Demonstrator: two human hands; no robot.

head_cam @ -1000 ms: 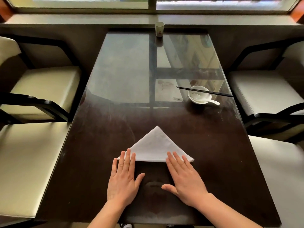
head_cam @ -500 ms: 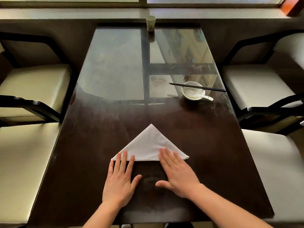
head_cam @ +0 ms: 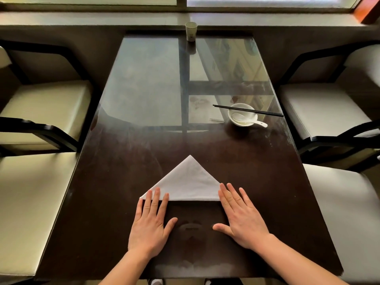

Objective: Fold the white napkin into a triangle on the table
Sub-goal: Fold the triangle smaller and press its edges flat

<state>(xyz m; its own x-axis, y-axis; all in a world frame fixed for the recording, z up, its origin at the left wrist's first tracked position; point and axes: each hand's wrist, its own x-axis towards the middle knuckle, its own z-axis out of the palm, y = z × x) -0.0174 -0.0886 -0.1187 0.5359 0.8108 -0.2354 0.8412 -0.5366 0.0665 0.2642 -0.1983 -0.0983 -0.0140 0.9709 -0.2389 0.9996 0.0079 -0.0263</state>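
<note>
Left side first: my left hand (head_cam: pixel 151 225) is lying flat on the dark table (head_cam: pixel 115 182), fingers straight and a bit spread. Its fingertips (head_cam: pixel 157 191) are pressing on the left corner of the white napkin (head_cam: pixel 189 182), and nothing's pinched.

The napkin sits in the near middle of the table. It's already a triangle, with the point aimed away from me and the long folded edge closest to me, running between my two hands. My right hand (head_cam: pixel 240 219) is flat too, fingers straight, covering the right corner. That means I can't see if the layers line up under there.

So I reckon this is the flatten-and-crease bit, and the fold itself is basically done. What works for me:

- Press with the finger pads and run outward along the long edge, middle to corners, so the slack goes out the ends instead of bunching.
- Use even pressure on both sides, or the cloth skates on this glossy top and the upper layer creeps off the lower one.
- There look to be faint ripples mid-cloth, so a light sweep toward the tip wouldn't hurt.
- Check the tip last. Both corners should sit dead on each other.

Further right and back, the white bowl (head_cam: pixel 241 115) with its spoon (head_cam: pixel 254 121) and the black chopsticks (head_cam: pixel 267 113) across the rim is well apart, so it's no bother.
</note>
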